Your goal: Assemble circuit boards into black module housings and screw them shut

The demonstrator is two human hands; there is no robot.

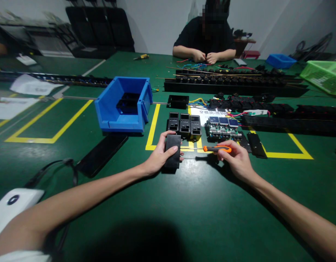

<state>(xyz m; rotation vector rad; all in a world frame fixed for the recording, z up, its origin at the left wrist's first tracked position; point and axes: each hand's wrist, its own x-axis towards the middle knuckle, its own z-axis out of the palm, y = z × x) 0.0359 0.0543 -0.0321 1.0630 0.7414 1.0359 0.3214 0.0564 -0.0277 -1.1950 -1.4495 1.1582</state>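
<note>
My left hand is closed round a black plastic housing, thumb across its face, just above the green table. Between the fingers of my right hand is an orange and black screwdriver. Its shaft points left, and the tip reaches the housing's right side; whether it touches a screw I cannot tell. Just beyond stand three similar black housings in a row. To their right sit green circuit boards with small square screens.
A blue bin with black parts inside stands left of the housings. Nearer me lie a black phone and a white device with a cable. Long black strips with wires lie at the back right. Across the table a co-worker sits, hands together.
</note>
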